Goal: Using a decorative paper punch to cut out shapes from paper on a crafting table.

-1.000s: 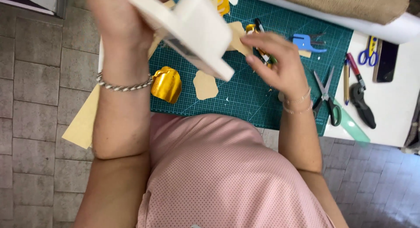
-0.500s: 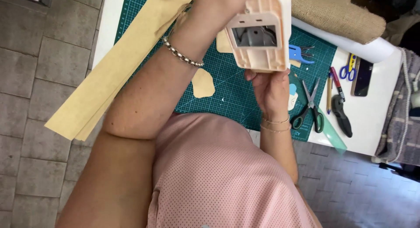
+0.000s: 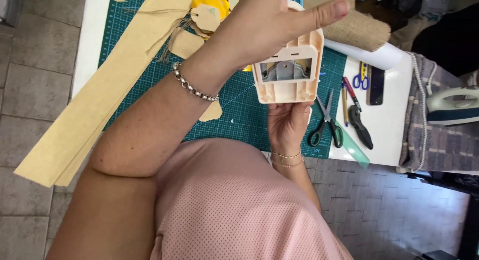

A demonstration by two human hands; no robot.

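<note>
Right hand [image 3: 288, 124]: cupped under the cream paper punch [image 3: 288, 73], raised above the worktop's near edge
Left hand [image 3: 269, 20]: clamped over its top
Done: cut tags [image 3: 205, 18] at far edge
Left: kraft strip [image 3: 100, 105] mostly unpunched, I'd judge

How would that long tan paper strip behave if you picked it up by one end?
The paper strip would probably sag and bend, since it looks thin and long. Likely light, too. It already overhangs the table edge, so a nudge might slide it off.
</note>
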